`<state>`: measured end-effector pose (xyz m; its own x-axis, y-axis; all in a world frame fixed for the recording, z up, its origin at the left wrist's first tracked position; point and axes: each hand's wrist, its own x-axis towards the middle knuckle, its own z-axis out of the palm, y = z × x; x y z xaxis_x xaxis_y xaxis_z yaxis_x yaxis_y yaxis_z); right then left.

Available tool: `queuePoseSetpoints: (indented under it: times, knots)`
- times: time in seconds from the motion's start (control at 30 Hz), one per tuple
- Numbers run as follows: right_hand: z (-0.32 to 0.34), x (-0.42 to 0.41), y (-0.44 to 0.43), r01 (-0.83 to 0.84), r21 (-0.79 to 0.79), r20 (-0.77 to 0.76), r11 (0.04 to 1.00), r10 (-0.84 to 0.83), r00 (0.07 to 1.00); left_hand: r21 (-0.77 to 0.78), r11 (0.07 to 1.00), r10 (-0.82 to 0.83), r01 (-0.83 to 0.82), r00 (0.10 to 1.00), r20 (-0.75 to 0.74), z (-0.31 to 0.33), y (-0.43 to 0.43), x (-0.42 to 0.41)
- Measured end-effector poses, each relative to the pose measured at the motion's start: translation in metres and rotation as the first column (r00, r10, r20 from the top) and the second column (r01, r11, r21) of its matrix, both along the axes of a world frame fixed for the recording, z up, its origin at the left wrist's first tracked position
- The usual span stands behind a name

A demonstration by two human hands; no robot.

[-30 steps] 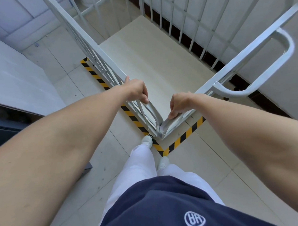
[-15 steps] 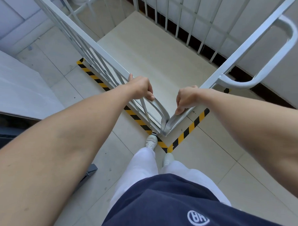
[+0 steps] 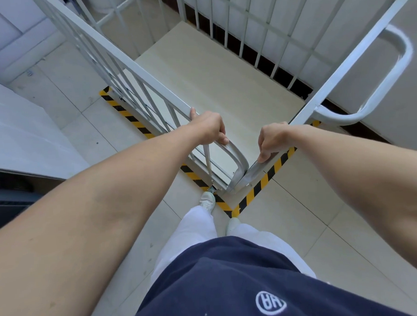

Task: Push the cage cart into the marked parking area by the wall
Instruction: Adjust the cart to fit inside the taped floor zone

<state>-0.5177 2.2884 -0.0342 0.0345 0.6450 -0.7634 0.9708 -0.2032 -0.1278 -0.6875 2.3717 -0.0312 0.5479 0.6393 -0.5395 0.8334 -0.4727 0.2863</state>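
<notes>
Nearest the camera, the left hand [image 3: 210,127] is closed around the cage cart's [image 3: 214,82] left top rail, and the right hand [image 3: 271,138] grips the right rail beside the near corner. Beneath that corner, yellow-black floor tape [image 3: 256,190] frames the cart's base. Beyond stands the wall [image 3: 393,64].

1. A grey flat-topped surface [image 3: 17,141] fills the left of the frame.
2. Pale floor tiles [image 3: 299,216] spread across the lower right.
3. A dark object [image 3: 8,202] sits at the left edge.
</notes>
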Motion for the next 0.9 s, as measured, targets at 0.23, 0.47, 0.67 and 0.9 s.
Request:
queuePoseSetpoints:
  times: [0.23,0.47,0.67,0.9]
  knots:
    - [-0.0026,-0.0024,-0.0019,-0.023,0.024,-0.003,0.999,0.023,1.0,-0.008,1.0,-0.007,0.007,1.0,-0.004,-0.0002,0.0005,-0.0016]
    - [-0.0032,-0.0013,-0.004,-0.02,0.039,-0.02,0.999,0.021,1.0,-0.029,1.0,-0.004,0.003,1.0,-0.02,-0.0001,0.0023,-0.0002]
    - [-0.0038,-0.0007,-0.0062,-0.002,0.049,-0.033,0.999,0.004,0.999,-0.045,0.999,0.019,-0.019,1.0,0.0,0.0032,0.0001,-0.0007]
    - [-0.0073,0.0003,-0.0043,-0.039,0.054,-0.024,0.998,0.04,0.999,-0.052,0.998,0.024,-0.024,1.0,0.0,0.0056,-0.0008,0.0005]
